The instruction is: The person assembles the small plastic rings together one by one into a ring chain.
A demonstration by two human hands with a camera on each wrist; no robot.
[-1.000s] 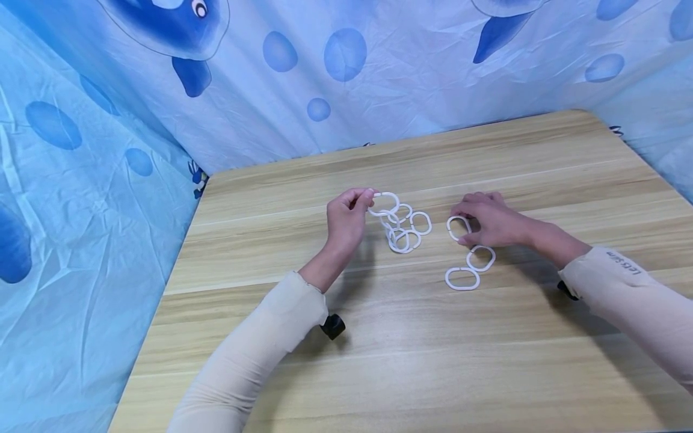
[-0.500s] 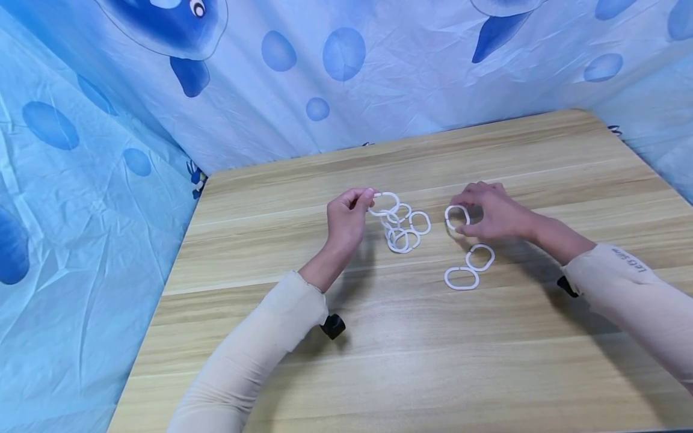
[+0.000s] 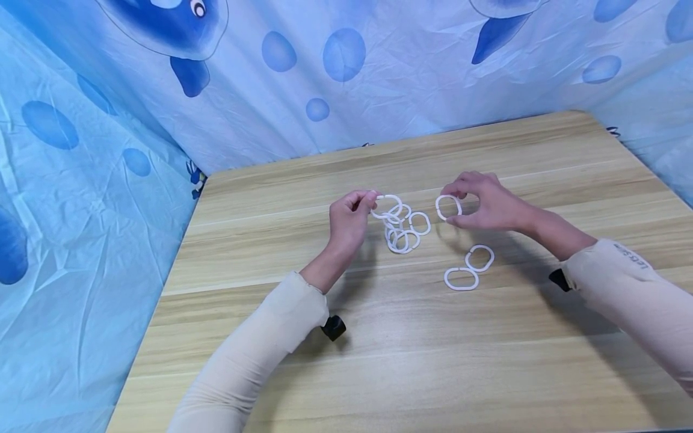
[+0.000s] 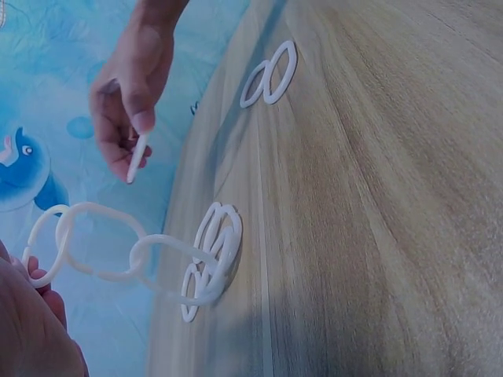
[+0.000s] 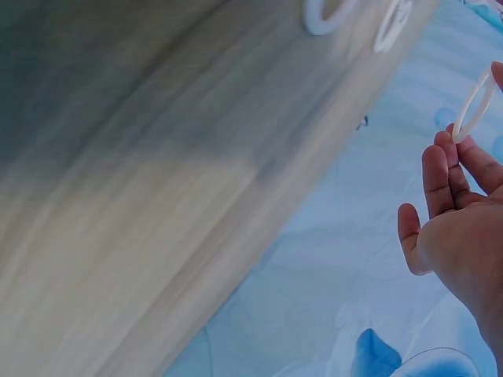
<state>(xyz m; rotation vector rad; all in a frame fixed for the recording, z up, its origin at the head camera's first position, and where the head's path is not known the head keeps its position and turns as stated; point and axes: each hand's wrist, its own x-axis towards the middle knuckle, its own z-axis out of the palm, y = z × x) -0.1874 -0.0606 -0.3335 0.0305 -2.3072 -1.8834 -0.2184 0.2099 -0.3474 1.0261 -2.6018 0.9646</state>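
Between thumb and fingers, my left hand [image 3: 348, 221] pinches the end ring of a chain of white plastic rings [image 4: 102, 208]. In the left wrist view the upper links hang raised, while the rest of the chain lies bunched on the table. My right hand [image 3: 489, 203] holds a single white ring [image 3: 449, 208] by its edges, above the table and to the right of the chain. The right wrist view shows that ring [image 5: 475, 106] at the fingertips. Two loose white rings [image 3: 461, 279] lie side by side on the table, nearer the body than the right hand.
A wood-grain table [image 3: 400, 361] lies under both hands. Blue curtain [image 3: 292, 90] with whale and bubble prints rises behind its far edge and along its left side. A small black device [image 3: 333, 328] sits beneath the left sleeve.
My right hand has lifted its ring off the table and carried it up and left, closer to the chain. The left hand has barely shifted.
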